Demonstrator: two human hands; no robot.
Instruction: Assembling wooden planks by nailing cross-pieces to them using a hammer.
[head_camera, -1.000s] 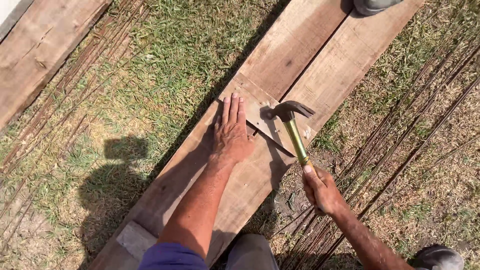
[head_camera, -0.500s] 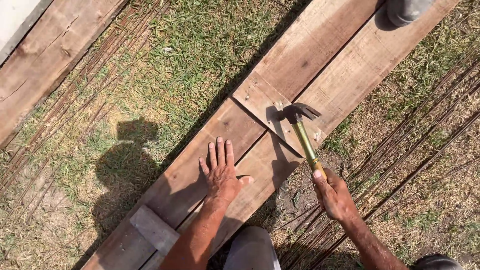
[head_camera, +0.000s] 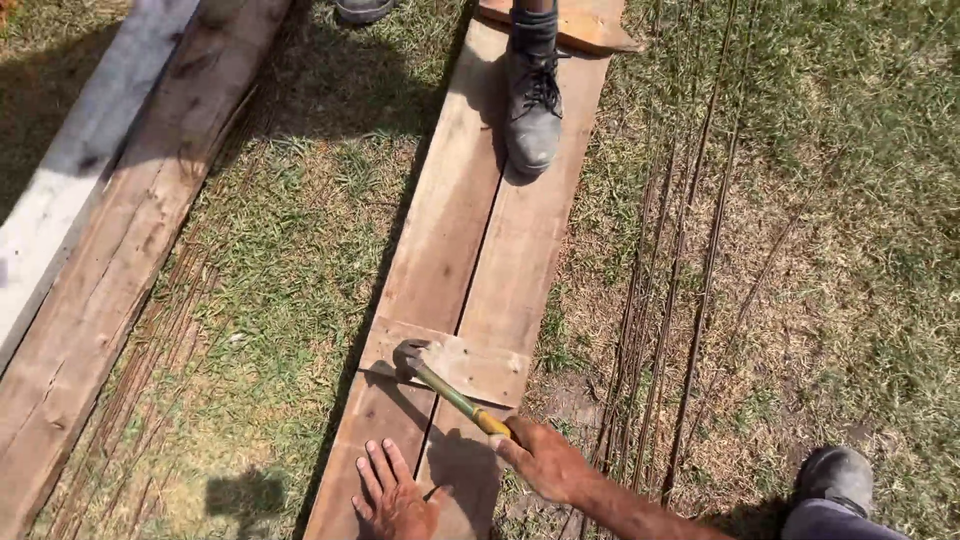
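Observation:
My right hand (head_camera: 545, 462) grips the yellow handle of a claw hammer (head_camera: 440, 381). The hammer's dark head rests on the left end of a short wooden cleat (head_camera: 470, 365). That cleat lies across two long planks (head_camera: 480, 230) set side by side on the grass. My left hand (head_camera: 395, 495) lies flat, fingers spread, on the left plank just below the cleat. It holds nothing.
Another person's dark boot (head_camera: 532, 95) stands on the planks farther up. My own shoe (head_camera: 835, 478) is at the lower right. Thin steel rods (head_camera: 690, 270) lie in the grass on the right. More planks (head_camera: 90, 250) lie on the left.
The view has swung so the planks now run almost straight up. The hammer head has come down onto the cleat's left end. My left hand stays flat below the cleat.

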